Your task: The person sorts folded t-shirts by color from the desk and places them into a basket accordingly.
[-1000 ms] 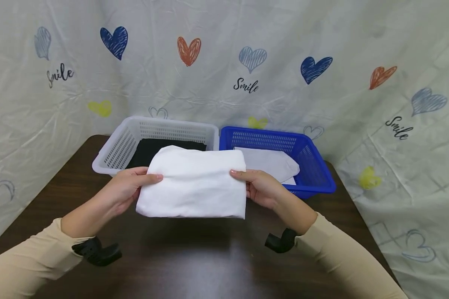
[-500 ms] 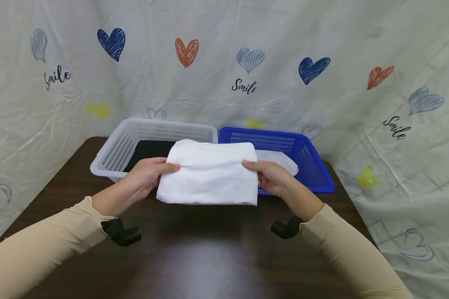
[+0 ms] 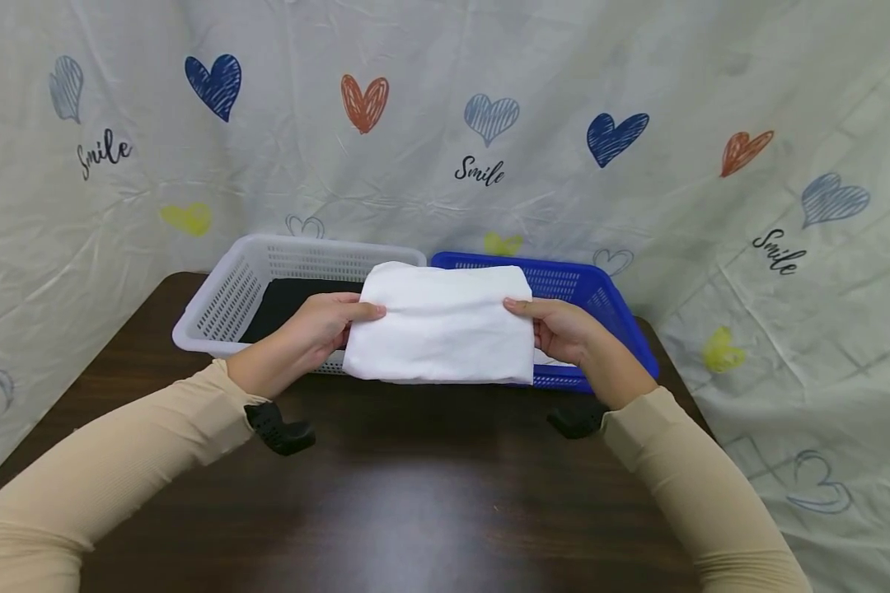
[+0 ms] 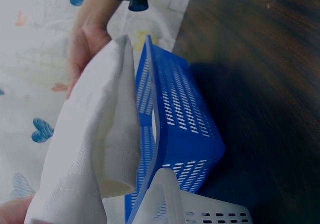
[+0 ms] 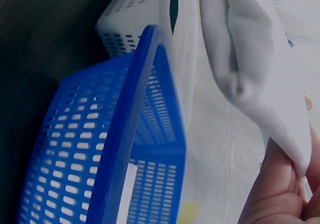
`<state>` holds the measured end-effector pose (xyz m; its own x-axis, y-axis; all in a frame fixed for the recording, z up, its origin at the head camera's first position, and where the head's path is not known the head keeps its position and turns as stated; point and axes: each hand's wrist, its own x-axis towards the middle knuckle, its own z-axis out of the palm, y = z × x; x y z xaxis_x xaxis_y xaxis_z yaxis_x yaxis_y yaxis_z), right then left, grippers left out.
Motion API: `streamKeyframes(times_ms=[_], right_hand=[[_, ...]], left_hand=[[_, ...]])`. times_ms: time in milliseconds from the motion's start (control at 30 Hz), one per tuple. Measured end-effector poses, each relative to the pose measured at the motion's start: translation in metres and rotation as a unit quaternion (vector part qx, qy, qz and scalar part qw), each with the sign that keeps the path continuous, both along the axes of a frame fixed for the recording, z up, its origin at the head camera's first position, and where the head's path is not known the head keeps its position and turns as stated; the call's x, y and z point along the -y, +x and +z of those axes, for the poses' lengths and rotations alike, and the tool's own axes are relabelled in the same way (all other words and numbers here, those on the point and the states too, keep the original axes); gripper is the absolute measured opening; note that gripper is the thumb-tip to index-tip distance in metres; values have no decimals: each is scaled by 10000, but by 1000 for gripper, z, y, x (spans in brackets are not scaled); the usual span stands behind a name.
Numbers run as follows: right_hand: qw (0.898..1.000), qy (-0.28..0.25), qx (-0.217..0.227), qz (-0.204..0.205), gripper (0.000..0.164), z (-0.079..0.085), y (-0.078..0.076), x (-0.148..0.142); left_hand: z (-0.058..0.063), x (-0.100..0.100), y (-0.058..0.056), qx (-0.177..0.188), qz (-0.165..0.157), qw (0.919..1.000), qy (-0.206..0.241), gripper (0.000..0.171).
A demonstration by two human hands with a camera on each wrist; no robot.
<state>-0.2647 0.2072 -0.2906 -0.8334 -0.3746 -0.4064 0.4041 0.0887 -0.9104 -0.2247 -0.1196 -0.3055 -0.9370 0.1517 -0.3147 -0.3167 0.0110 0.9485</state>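
A folded white cloth (image 3: 445, 329), layered like a folded garment, is held up between both hands. My left hand (image 3: 319, 333) pinches its left edge, thumb on the near face. On the opposite edge, my right hand (image 3: 564, 329) pinches it the same way. In the head view the cloth overlaps the near rims of the white basket (image 3: 200, 329) and the blue basket (image 3: 630, 329). The left wrist view shows the cloth's open folds (image 4: 120, 149) facing the blue basket's rim. Pale fabric (image 5: 127, 194) shows inside the blue basket in the right wrist view.
Black folded cloth (image 3: 282, 305) lies in the white basket. Both baskets stand side by side at the back of the dark wooden table (image 3: 415, 494). Behind them hangs a white curtain (image 3: 415, 181) printed with hearts. Black wrist cameras (image 3: 282, 428) sit below both wrists.
Both hands have carried the folded white cloth right and away from the body, from in front of the baskets to over their near rims. It now covers more of the blue basket's contents.
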Motion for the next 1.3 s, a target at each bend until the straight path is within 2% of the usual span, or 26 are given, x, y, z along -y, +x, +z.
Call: streamKeyframes(times_ms=[167,400,567,867,1100,1300], right_hand=[[9998,76,29,-194,18,4,-4,-6],[9995,112,34,-292,15,10,-13,-12],[9987,177,47,-481,20,15,-19,-18],[9985,293,-53,-452,21,25,-33,-23],[9971,73,34,-755,8,29,-41,-32],[9933,44,79,-1149,7,30,-50,-41]], left_hand=[[2,-10,-8,101,106,9999,-43,47],[8,-19,-18,137,210,9992,-321,50],[14,-28,-30,184,286,9992,-212,51],[17,-36,-47,235,423,9984,-291,51],[21,-50,-64,68,484,9986,-195,51],[24,-64,-73,61,566,9984,-33,51]])
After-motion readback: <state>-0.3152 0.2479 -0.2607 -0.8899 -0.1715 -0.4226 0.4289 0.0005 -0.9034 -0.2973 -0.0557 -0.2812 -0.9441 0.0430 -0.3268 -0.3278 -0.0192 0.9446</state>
